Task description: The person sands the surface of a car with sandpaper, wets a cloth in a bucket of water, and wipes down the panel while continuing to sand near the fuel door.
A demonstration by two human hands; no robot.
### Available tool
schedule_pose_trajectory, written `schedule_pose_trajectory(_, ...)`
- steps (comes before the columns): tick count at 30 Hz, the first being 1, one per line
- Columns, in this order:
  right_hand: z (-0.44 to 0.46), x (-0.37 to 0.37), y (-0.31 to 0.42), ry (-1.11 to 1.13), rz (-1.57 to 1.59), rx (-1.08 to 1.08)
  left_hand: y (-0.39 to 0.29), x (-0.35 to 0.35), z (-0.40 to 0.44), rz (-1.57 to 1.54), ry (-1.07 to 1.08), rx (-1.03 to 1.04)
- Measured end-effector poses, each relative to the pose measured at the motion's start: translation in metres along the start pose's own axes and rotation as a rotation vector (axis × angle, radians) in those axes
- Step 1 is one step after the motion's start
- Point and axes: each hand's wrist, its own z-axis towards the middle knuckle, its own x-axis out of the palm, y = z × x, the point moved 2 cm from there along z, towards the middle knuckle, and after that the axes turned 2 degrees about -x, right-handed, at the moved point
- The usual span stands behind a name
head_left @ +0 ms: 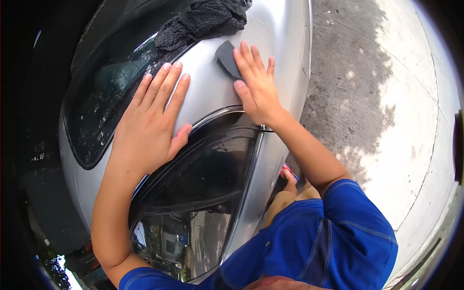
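Note:
My left hand (152, 113) lies flat on the silver car (205, 89), its fingers stretched along the body between the rear window (111, 92) and the side window (212, 169). Under the fingers of my right hand (258, 89) is a thin dark grey pad (226, 58), held against the car's rear panel. Its left part sticks out past my index finger and thumb; the rest is hidden. Beyond both hands a bunched black fluffy cloth (203, 24) rests on the car, at the lower edge of the rear glass.
The rear window carries scattered pale specks or drops. To the right of the car runs concrete pavement (348, 67), part shaded, part sunlit. My blue shirt (299, 241) and one foot show close against the car's side.

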Motion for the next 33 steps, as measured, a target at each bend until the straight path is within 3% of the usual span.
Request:
schedule_pose_trajectory(2,-0.038,0.002,0.029,0.089,0.087,-0.119,-0.004,0.000,0.013,0.033,0.051,0.054)
schedule_pose_trajectory(4,-0.074,0.001,0.010,0.108,0.056,0.020,-0.006,0.003,0.027,0.038,0.034,0.111)
schedule_pose_trajectory(7,-0.109,-0.011,-0.061,-0.133,0.038,0.573,-0.014,0.017,0.069,0.029,0.037,0.268)
schedule_pose_trajectory(10,-0.125,-0.034,-0.051,-0.150,-0.178,0.258,-0.021,0.027,0.134,0.074,-0.214,0.297)
schedule_pose_trajectory(11,-0.132,-0.028,-0.043,-0.050,-0.011,0.183,-0.018,0.025,0.151,0.123,-0.330,0.232)
schedule_pose_trajectory(13,-0.142,-0.012,-0.030,0.130,0.034,0.140,-0.006,0.022,0.181,0.242,-0.520,0.044)
schedule_pose_trajectory(14,-0.138,-0.005,-0.031,0.215,0.054,0.113,0.000,0.022,0.189,0.306,-0.501,-0.097)
schedule_pose_trajectory(16,-0.081,-0.013,-0.085,0.119,-0.016,0.149,0.014,0.041,0.199,0.307,-0.331,-0.332)
schedule_pose_trajectory(18,0.017,-0.035,-0.161,-0.028,-0.107,0.222,0.014,0.040,0.205,0.130,-0.304,-0.318)
schedule_pose_trajectory(21,0.077,-0.036,-0.204,-0.127,-0.135,0.261,0.015,0.037,0.206,0.021,-0.291,-0.271)
schedule_pose_trajectory(23,0.016,-0.017,-0.102,0.057,-0.051,0.055,0.022,0.031,0.209,-0.038,-0.291,-0.269)
schedule_pose_trajectory(24,-0.003,-0.011,-0.089,0.093,-0.046,0.006,0.024,0.026,0.205,0.007,-0.310,-0.279)
schedule_pose_trajectory(26,-0.019,-0.010,-0.079,0.150,-0.029,-0.071,0.026,0.023,0.201,0.104,-0.334,-0.275)
schedule_pose_trajectory(27,0.011,-0.017,-0.113,0.038,-0.095,0.018,0.032,0.027,0.201,0.053,-0.394,-0.251)
schedule_pose_trajectory(29,0.102,-0.035,-0.186,-0.135,-0.227,0.080,0.031,0.030,0.205,-0.084,-0.310,-0.268)
schedule_pose_trajectory(30,0.137,-0.050,-0.197,-0.006,-0.214,0.177,0.032,0.028,0.208,-0.152,-0.281,-0.276)
schedule_pose_trajectory(33,0.090,-0.018,-0.121,-0.023,-0.037,0.010,0.031,0.029,0.213,-0.192,-0.331,-0.233)
